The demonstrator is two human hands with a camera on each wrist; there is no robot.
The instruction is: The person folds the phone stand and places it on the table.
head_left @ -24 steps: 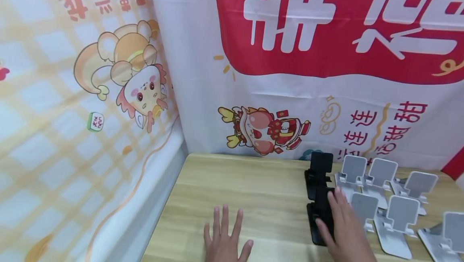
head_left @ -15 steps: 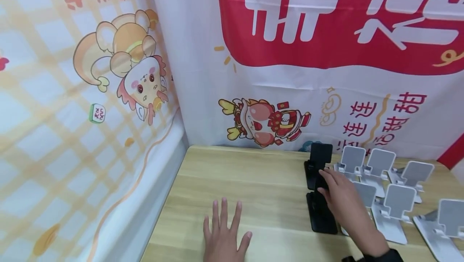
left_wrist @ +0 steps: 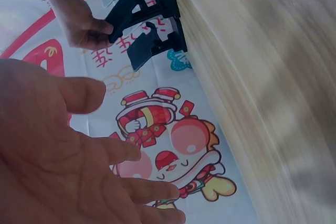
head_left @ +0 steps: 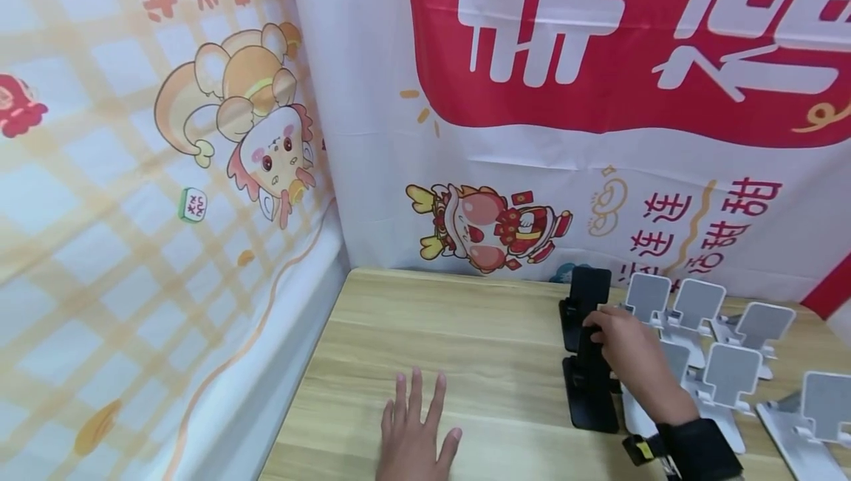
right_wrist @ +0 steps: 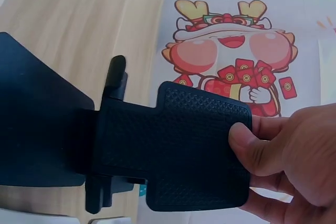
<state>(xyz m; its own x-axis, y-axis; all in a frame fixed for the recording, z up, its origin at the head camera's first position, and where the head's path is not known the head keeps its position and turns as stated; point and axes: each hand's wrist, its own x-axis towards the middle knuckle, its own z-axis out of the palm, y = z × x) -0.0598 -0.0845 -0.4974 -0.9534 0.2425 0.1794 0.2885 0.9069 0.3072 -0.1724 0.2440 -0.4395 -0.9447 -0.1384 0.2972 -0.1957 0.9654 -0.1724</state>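
The front black phone stand sits on the right part of the wooden table, with its base on the wood and its upper plate raised. Seen from the right wrist, that plate is matte and dark, with rounded corners, a fine bumpy texture across its face and a thin smooth border. It steps in to a narrower neck, where two short rounded prongs stick out — one on each side of the hinge. Beyond the hinge spreads the wider, smooth base.

The right hand pinches the plate's top edge, thumb on the textured face and fingers behind it; a black wristband circles that wrist. The left hand holds nothing, its fingers straight and spread over the table, well apart from the stands; whether it touches the wood I cannot tell.

A back black phone stand is just behind the gripped one, near the printed cloth. To the right are several white phone stands — these have grey panels on their raised plates.
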